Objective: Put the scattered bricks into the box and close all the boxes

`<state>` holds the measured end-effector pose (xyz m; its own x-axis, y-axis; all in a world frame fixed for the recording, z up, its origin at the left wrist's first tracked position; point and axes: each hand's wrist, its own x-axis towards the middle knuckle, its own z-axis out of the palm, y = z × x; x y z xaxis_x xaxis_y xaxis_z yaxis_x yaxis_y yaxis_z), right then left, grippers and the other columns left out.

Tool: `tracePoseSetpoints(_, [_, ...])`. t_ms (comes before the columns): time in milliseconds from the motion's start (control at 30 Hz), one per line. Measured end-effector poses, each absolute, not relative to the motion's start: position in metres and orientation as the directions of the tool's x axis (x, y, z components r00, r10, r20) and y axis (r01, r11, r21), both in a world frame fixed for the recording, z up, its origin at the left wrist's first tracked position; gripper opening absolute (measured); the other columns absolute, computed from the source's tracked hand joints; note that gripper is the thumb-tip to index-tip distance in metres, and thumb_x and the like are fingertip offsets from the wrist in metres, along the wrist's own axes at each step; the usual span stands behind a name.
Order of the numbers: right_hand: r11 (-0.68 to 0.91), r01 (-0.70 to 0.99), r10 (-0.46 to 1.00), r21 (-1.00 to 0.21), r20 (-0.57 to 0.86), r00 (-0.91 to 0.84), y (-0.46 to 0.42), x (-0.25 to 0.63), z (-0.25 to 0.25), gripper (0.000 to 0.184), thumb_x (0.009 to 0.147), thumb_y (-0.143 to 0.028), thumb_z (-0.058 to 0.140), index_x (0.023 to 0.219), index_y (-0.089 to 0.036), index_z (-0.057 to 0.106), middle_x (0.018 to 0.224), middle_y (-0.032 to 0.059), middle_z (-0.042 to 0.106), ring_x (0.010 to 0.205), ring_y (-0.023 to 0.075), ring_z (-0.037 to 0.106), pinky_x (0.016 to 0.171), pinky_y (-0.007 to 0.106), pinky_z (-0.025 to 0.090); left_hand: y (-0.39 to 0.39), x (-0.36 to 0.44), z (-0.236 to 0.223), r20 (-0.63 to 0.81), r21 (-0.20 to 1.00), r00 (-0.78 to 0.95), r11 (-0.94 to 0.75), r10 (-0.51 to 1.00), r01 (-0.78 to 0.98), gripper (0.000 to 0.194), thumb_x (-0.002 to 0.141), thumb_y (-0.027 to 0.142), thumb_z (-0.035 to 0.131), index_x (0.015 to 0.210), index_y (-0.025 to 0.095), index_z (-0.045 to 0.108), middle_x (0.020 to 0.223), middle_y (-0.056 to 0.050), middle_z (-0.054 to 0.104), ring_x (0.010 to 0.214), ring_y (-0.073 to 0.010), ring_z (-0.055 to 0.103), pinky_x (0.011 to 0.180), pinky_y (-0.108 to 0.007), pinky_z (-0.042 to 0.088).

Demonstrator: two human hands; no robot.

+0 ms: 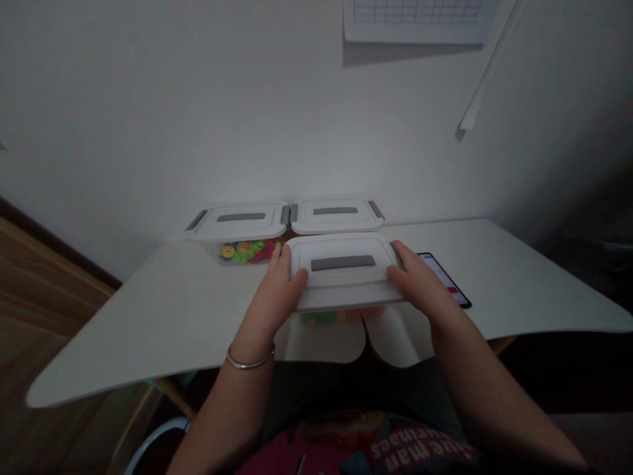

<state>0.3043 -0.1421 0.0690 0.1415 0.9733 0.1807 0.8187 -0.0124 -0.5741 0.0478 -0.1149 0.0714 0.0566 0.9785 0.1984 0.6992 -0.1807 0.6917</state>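
Observation:
A clear storage box with a white lid (pixel 343 284) is in front of me, a grey strip across its top. My left hand (pixel 284 280) grips its left end, thumb over the lid's edge. At the other end, my right hand (pixel 413 270) holds the box near its grey latch. Green and orange contents show dimly through the side under the lid. Behind it stand two similar lidded boxes side by side, the left box (pixel 242 227) with colourful plastic pieces inside and the right box (pixel 336 216) partly hidden by the held one.
The white table (pixel 198 316) has a notch in its front edge and meets the wall at the back. A lit phone (pixel 448 280) lies right of my right hand. Paper (pixel 415 23) hangs on the wall. A light-blue rim (pixel 153 439) shows on the floor at left.

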Motion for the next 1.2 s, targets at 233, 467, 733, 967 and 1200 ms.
tracePoseSetpoints(233, [-0.049, 0.892, 0.982, -0.45, 0.141, 0.125, -0.146, 0.291, 0.079, 0.073, 0.083, -0.033, 0.041, 0.144, 0.008, 0.035, 0.153, 0.0245, 0.034, 0.145, 0.0292, 0.03, 0.119, 0.042, 0.023, -0.114, 0.045, 0.073, 0.175, 0.732, 0.056, -0.168, 0.983, 0.66, 0.073, 0.077, 0.026, 0.053, 0.145, 0.006, 0.036, 0.16, -0.02, 0.022, 0.149, -0.0317, 0.017, 0.122, -0.048, 0.014])
tracePoseSetpoints(467, [0.05, 0.779, 0.925, -0.625, 0.324, 0.2, -0.137, 0.299, 0.056, 0.061, 0.081, -0.033, 0.044, 0.136, -0.007, 0.051, 0.147, 0.0213, 0.046, 0.137, 0.032, 0.043, 0.115, 0.052, 0.03, -0.112, 0.055, 0.052, 0.039, 0.999, -0.159, -0.037, 0.986, 0.015, 0.08, 0.081, 0.023, 0.04, 0.155, 0.016, 0.008, 0.157, -0.01, 0.034, 0.137, -0.0224, 0.044, 0.106, -0.034, 0.047])
tracePoseSetpoints(733, [0.391, 0.882, 0.728, -0.262, 0.675, -0.122, -0.163, 0.28, 0.06, 0.034, 0.093, -0.033, 0.047, 0.122, -0.021, 0.061, 0.133, 0.0102, 0.061, 0.129, 0.0268, 0.05, 0.115, 0.056, 0.024, -0.12, 0.059, 0.047, 0.001, 0.975, -0.047, -0.012, 0.999, -0.222, 0.071, 0.077, 0.025, 0.049, 0.145, 0.011, 0.037, 0.146, -0.013, 0.05, 0.12, -0.0261, 0.06, 0.091, -0.031, 0.056])
tracePoseSetpoints(967, [0.648, 0.761, 0.613, -0.03, 0.614, -0.498, -0.178, 0.237, 0.057, 0.033, 0.089, -0.029, 0.06, 0.121, -0.019, 0.062, 0.127, 0.0064, 0.066, 0.116, 0.0231, 0.056, 0.106, 0.043, 0.039, -0.124, 0.064, 0.045, -0.003, 0.962, -0.092, -0.022, 0.996, -0.273, 0.071, 0.082, 0.025, 0.048, 0.15, 0.014, 0.027, 0.152, -0.012, 0.042, 0.129, -0.0236, 0.053, 0.101, -0.034, 0.05])
tracePoseSetpoints(1200, [0.524, 0.851, 0.697, 0.034, 0.558, -0.451, -0.183, 0.202, 0.063, 0.031, 0.092, -0.016, 0.054, 0.122, -0.017, 0.061, 0.115, 0.0102, 0.068, 0.095, 0.024, 0.058, 0.081, 0.04, 0.048, -0.116, 0.058, 0.027, 0.174, 0.984, -0.025, -0.172, 0.984, 0.044, 0.056, 0.096, 0.038, 0.032, 0.148, 0.017, 0.032, 0.16, -0.009, 0.027, 0.148, -0.0174, 0.024, 0.122, -0.035, 0.02])
